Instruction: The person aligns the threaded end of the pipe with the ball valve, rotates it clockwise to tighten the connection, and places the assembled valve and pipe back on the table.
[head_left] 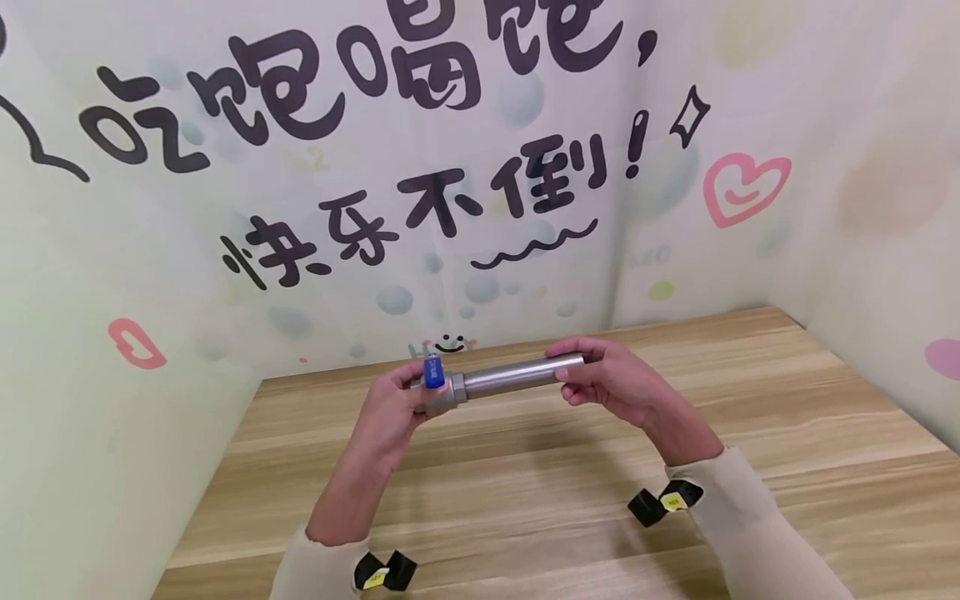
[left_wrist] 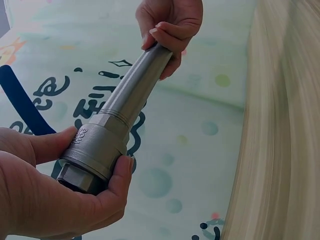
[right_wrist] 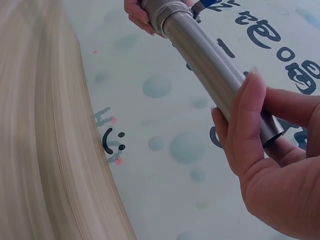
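A metal ball valve (left_wrist: 95, 147) with a blue lever handle (head_left: 433, 372) is joined end to end with a straight steel pipe (head_left: 513, 377). Both are held up above the wooden table, nearly level in the head view. My left hand (head_left: 392, 410) grips the valve body, thumb on one side and fingers curled round the other. At the pipe's far end, my right hand (head_left: 611, 379) holds the tube between thumb and fingers. The pipe's open end (right_wrist: 273, 137) shows beside the right palm. Threads inside the joint are hidden.
Beneath the hands lies the wood-grain table (head_left: 487, 508). A printed cloth wall (head_left: 525, 292) with black lettering and pink hearts stands behind it and along the sides. Each sleeve carries a small black device (head_left: 660, 504) at the wrist.
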